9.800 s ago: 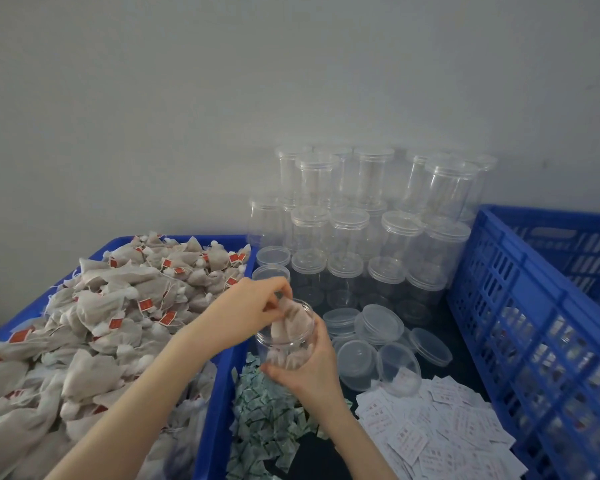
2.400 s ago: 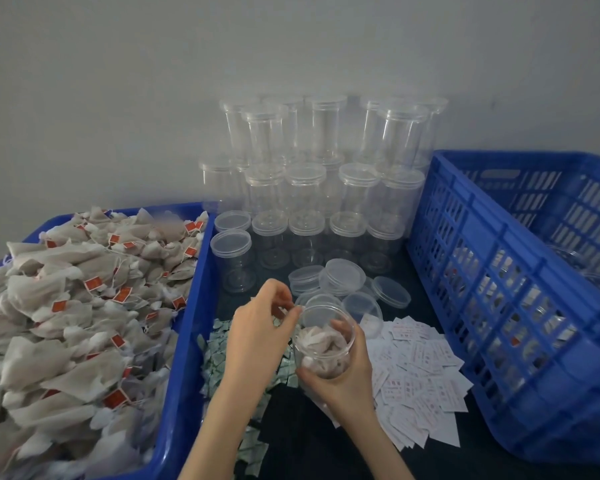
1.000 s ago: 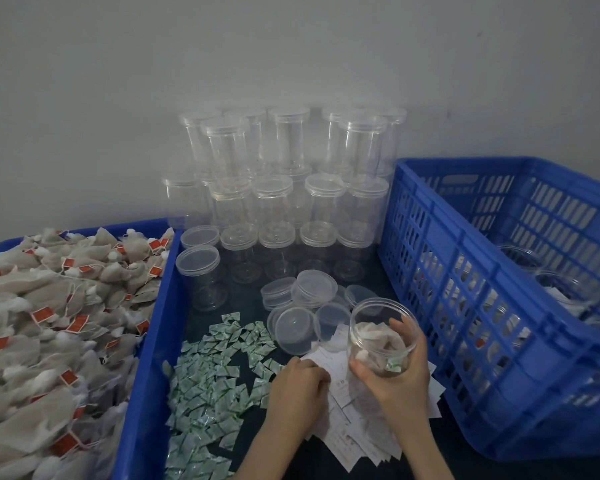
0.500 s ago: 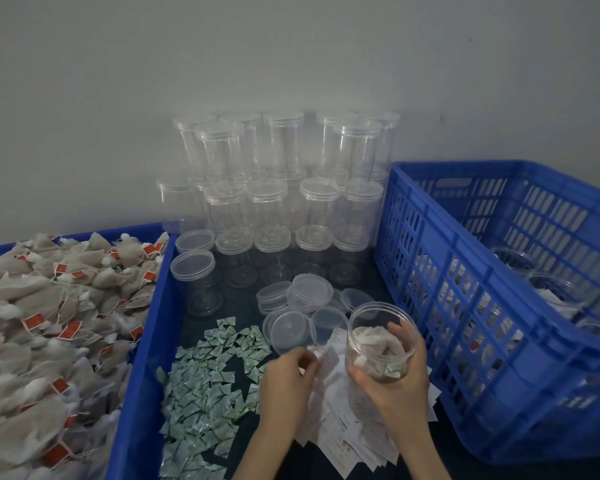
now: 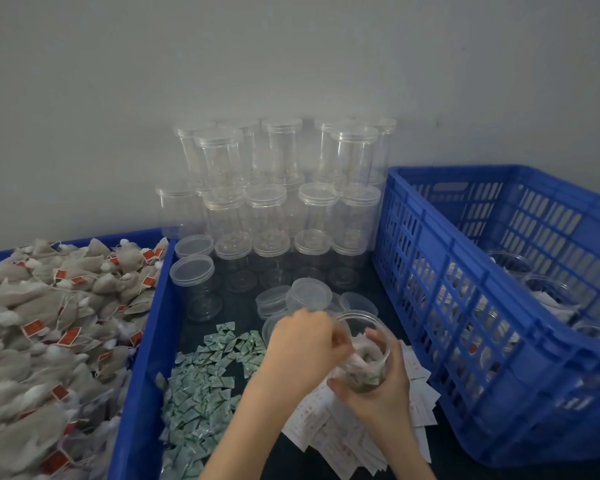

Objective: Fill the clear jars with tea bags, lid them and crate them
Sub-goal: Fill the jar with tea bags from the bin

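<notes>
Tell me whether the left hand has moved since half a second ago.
Yes. The left hand has risen off the white paper slips to the mouth of the held jar, toward the blue crate.

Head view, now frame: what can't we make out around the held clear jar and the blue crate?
- What the left hand is pushing into the held clear plastic jar: its fingers are motion-blurred at the mouth.
- Tea bag count in that jar: the right hand wraps the lower wall.
- Print on the white paper slips: too small.
- Jars in the blue slotted plastic crate: the wall hides most, and the right edge cuts them off.
</notes>
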### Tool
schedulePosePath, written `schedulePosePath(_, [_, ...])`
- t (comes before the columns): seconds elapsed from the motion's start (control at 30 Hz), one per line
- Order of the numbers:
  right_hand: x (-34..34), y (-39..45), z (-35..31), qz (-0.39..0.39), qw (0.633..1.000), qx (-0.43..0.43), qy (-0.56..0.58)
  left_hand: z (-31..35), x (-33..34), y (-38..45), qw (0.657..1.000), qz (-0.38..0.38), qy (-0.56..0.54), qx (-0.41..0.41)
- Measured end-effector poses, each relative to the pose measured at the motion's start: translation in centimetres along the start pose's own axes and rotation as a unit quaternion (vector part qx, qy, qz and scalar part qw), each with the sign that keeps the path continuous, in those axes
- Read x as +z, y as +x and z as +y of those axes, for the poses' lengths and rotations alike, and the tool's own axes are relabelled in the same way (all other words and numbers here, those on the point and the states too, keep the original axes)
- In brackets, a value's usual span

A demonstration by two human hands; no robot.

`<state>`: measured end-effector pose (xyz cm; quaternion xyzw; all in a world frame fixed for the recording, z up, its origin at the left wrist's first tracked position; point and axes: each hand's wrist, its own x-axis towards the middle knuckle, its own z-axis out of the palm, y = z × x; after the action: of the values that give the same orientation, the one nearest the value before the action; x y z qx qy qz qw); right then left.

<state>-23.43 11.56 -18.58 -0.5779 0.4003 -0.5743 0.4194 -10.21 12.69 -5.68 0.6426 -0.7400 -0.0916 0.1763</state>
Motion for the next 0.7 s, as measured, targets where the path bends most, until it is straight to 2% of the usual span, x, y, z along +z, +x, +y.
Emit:
schedulePosePath(0.03, [0.0,0.0,-0.1,-0.002,1.000,-0.003,-0.007,0.0,0.2,0.2,0.998,-0.001,0.059,0.020])
schedulePosePath(0.1, [0.1,-0.1,-0.1,-0.007,1.000,-0.003,-0.008,-0.1,0.2,0.3,0.996,0.027,0.071,0.044])
schedulePosePath(0.27, [0.0,0.1,-0.8,-0.014,1.000,-0.001,-0.001,-1.6,1.0,-0.4,0.984,0.087,-0.151,0.036])
schedulePosePath(0.4, [0.3,0.6,-2.3,-0.013,1.000,-0.009,-0.010,-2.6,2.4,-2.0,0.938,-0.052,-0.341,0.025])
schedulePosePath(0.43, [0.4,0.7,-2.6,-0.024,1.000,-0.006,-0.008,-2.8,2.9,-2.2,0.928,-0.064,-0.368,0.015])
schedulePosePath(0.53, [0.3,1.0,-3.2,-0.083,0.996,0.020,0.021,-3.4,3.6,-2.4,0.901,-0.026,-0.432,-0.020])
schedulePosePath(0.63, [-0.8,1.4,-4.3,-0.159,0.985,0.056,0.028,-4.0,3.8,-2.4,0.900,0.009,-0.434,-0.038])
schedulePosePath(0.7, [-1.4,1.9,-5.1,-0.182,0.982,0.047,-0.018,-4.1,3.7,-2.5,0.906,0.026,-0.420,-0.042])
